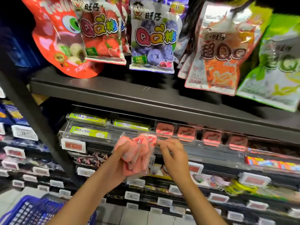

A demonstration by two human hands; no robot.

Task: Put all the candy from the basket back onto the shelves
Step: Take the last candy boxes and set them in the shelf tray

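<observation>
At the lower left, near the person, the blue basket is sitting low beside the shelving; what is lying inside it is too blurred to tell. Just right of it, the left hand is reaching up in front of the rack and clutching a bunch of pink candy packs — fingers curled round several at once, the bunch fanning out above the thumb. Right of that, the right hand is pinching the top right corner of one pack in the bunch, apparently peeling it away from the rest. Beyond both hands, the clear shelf rail is fronting a row of matching pink packs, with green gum packs further left on the same level. Above, gummy bags are hanging over the dark upper shelf.

The step in hand looks like restocking the pink packs — one is being separated for placing. The next move is probably calling for the right hand to be lifting that single pack over the rail and slotting it upright into the pink row, while the left is keeping a firm hold on the remainder.
</observation>
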